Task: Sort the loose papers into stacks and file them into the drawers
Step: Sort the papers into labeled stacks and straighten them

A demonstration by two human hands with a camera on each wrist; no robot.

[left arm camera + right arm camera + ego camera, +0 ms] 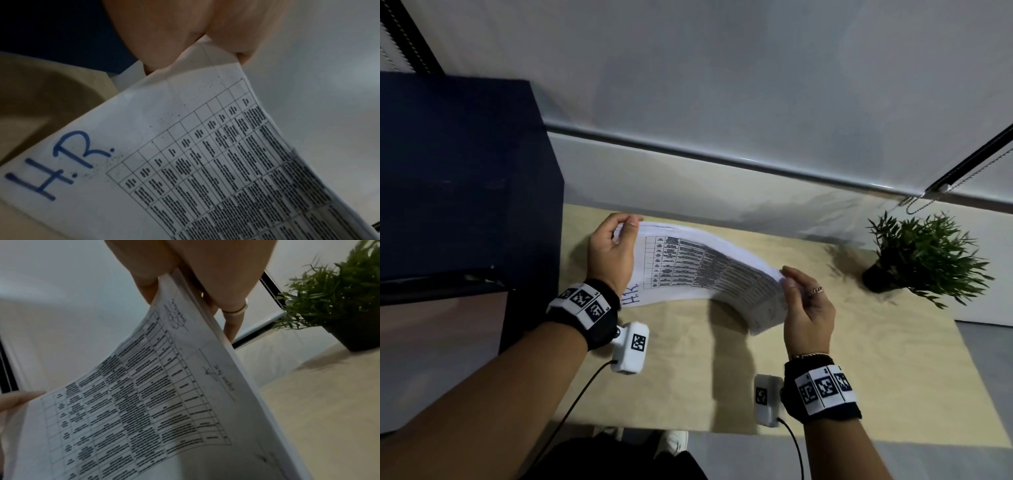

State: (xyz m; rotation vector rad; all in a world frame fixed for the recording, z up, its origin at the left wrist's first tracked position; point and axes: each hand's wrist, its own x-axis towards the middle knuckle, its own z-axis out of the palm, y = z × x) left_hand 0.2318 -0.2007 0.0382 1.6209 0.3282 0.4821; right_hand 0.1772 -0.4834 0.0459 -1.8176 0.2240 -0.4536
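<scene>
A stack of white papers (698, 270) hangs bowed above the beige table (859, 359), its top sheet printed with a table and marked "H.R." in blue ink (59, 164). My left hand (619, 236) pinches the stack's far left end between thumb and fingers. My right hand (796, 287) pinches the opposite end, thumb on top and fingers behind the sheets. In the left wrist view the papers (205, 162) fill the lower frame under my left hand (205, 45). In the right wrist view my right hand (179, 280) grips the papers (154, 394) at their upper edge.
A dark blue drawer cabinet (458, 178) stands at the left, against the table's edge. A potted green plant (924, 257) sits at the table's far right corner. A white wall and a window blind with a bead chain (921, 202) lie behind.
</scene>
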